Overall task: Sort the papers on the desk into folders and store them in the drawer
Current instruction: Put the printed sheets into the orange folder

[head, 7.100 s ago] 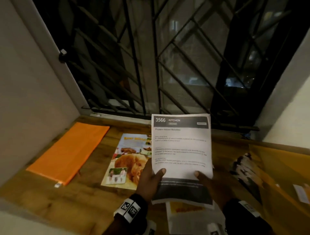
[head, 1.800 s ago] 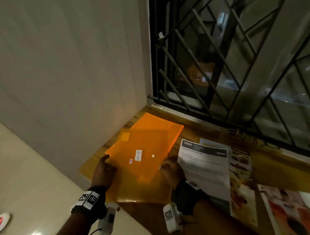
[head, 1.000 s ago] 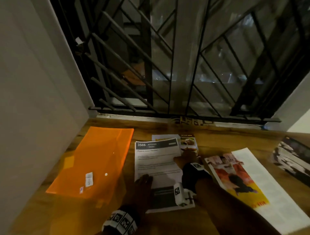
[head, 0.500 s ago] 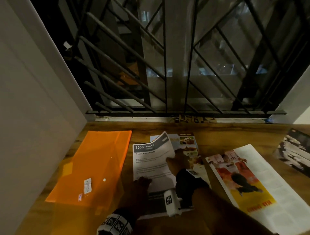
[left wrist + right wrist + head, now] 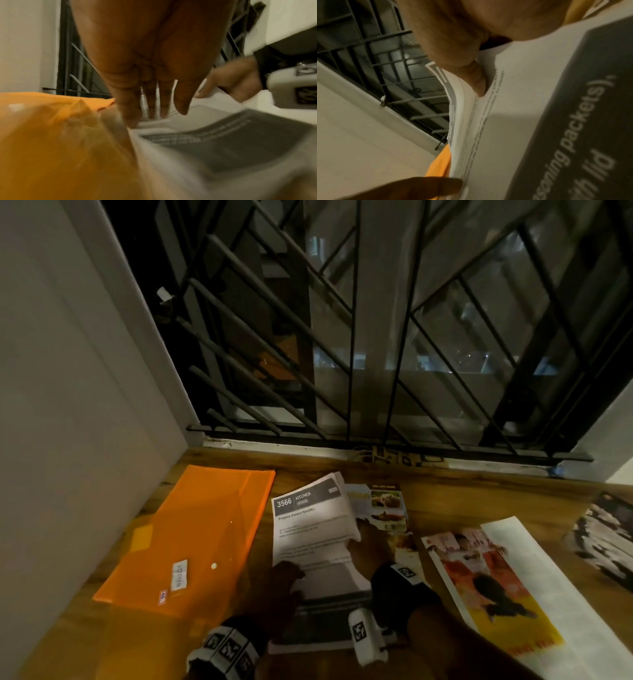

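- Kitchen sheets [image 5: 310, 529] lie on wooden tabletop [image 5: 445, 501], just right of orange folder [image 5: 191, 539].
- R hand [image 5: 368, 546] grip pinches sheets' right edge, lifting it.
- L hand [image 5: 274, 594] flat, fingers straight, pressing sheets' lower left.
- Brochure [image 5: 387, 506] partly beneath the sheets.

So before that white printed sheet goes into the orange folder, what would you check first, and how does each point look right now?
1. White printed "3566 KITCHEN" sheet gripped: ok, right hand pinches its right edge, which is lifted.
2. Left hand steadying the sheet: ok, fingers lie on its lower left part.
3. Label on the translucent orange plastic folder matches the sheet: ok, it appears to read KITCHEN.
4. Folder flap open: cannot tell.
5. Only one sheet lifted: not ok, several page edges show at the raised corner.
6. Colourful food leaflet left behind on the wooden desk: ok.
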